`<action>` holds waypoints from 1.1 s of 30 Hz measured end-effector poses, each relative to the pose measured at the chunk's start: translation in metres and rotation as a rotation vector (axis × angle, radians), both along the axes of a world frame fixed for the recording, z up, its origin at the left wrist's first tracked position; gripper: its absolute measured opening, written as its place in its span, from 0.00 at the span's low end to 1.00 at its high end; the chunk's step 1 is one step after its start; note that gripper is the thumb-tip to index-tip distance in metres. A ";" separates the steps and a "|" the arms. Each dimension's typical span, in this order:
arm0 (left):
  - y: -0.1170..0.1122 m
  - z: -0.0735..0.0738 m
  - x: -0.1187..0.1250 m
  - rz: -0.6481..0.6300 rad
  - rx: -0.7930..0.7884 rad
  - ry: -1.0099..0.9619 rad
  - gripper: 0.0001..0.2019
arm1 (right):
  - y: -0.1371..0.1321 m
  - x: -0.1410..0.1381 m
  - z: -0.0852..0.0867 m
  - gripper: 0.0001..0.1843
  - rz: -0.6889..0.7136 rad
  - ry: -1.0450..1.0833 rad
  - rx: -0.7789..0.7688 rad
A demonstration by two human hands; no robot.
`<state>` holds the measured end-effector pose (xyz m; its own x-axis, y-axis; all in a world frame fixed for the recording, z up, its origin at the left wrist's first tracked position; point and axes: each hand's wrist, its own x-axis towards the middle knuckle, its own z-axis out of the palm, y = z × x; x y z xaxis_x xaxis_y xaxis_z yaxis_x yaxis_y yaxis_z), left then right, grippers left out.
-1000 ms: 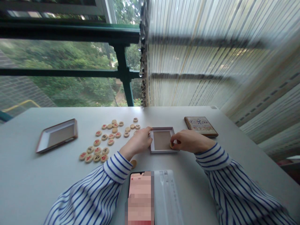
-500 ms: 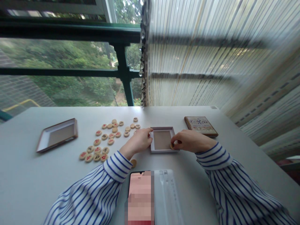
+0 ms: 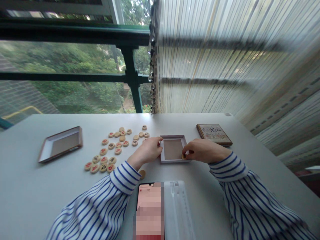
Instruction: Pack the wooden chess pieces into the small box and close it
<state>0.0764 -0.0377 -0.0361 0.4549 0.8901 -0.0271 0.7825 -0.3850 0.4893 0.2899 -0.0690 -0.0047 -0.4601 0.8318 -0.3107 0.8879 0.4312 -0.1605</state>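
Observation:
A small square box tray point(image 3: 172, 159) with a white rim and brown floor lies on the white table in front of me. My right hand point(image 3: 202, 150) pinches a round wooden game piece point(image 3: 183, 156) at the tray's near right corner. My left hand point(image 3: 147, 151) rests with curled fingers against the tray's left rim. Several round wooden pieces point(image 3: 115, 148) with red or black characters lie scattered to the left. One more piece point(image 3: 142, 174) peeks out by my left wrist.
A larger box tray point(image 3: 60, 144) sits at the far left. A brown printed box lid point(image 3: 213, 133) lies at the right. A phone point(image 3: 149, 210) and a white case point(image 3: 178, 208) lie near the front edge. Window and blinds stand behind the table.
The hands have hardly moved; my right hand with the piece has shifted very slightly at the tray's corner.

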 end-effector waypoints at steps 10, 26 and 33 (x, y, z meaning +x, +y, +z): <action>-0.001 0.002 0.000 0.001 -0.007 -0.005 0.19 | 0.000 0.000 0.000 0.14 0.012 -0.001 0.001; 0.000 0.001 0.000 -0.001 0.000 -0.010 0.19 | -0.003 -0.004 0.004 0.14 0.007 -0.051 0.017; -0.001 0.001 -0.001 0.004 -0.012 -0.022 0.19 | -0.003 -0.002 0.004 0.15 -0.021 -0.062 0.059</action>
<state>0.0759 -0.0382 -0.0352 0.4521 0.8915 -0.0281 0.7728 -0.3758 0.5115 0.2875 -0.0723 -0.0008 -0.4240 0.8585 -0.2885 0.9041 0.4197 -0.0797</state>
